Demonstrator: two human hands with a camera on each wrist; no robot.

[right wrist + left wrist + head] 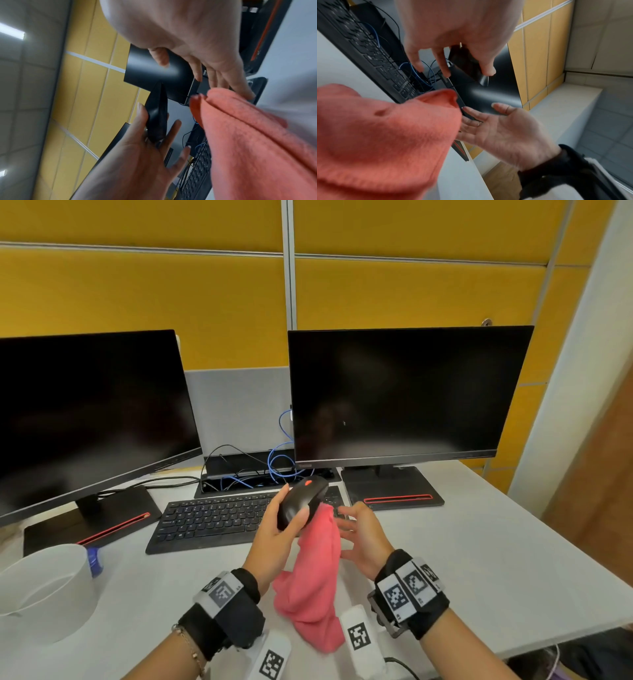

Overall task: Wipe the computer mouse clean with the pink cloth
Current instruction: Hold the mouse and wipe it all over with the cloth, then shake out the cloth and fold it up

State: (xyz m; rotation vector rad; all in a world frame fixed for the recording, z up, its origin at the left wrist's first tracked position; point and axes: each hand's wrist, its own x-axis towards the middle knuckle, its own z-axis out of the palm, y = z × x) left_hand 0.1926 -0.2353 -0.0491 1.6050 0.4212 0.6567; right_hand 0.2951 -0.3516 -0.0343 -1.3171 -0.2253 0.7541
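Note:
My left hand grips the black computer mouse and holds it raised over the keyboard's right end, thumb on its near side and fingers on the far side. The pink cloth hangs from just under the mouse down to the table's front edge. My right hand is beside the cloth's top, palm open and fingers straight, with the fingertips behind the cloth. What holds the cloth up is hidden. The right wrist view shows the mouse edge-on in my left hand.
A black keyboard lies under the hands. Two dark monitors stand behind it with blue and black cables between them. A white round container and a blue-capped bottle sit at front left.

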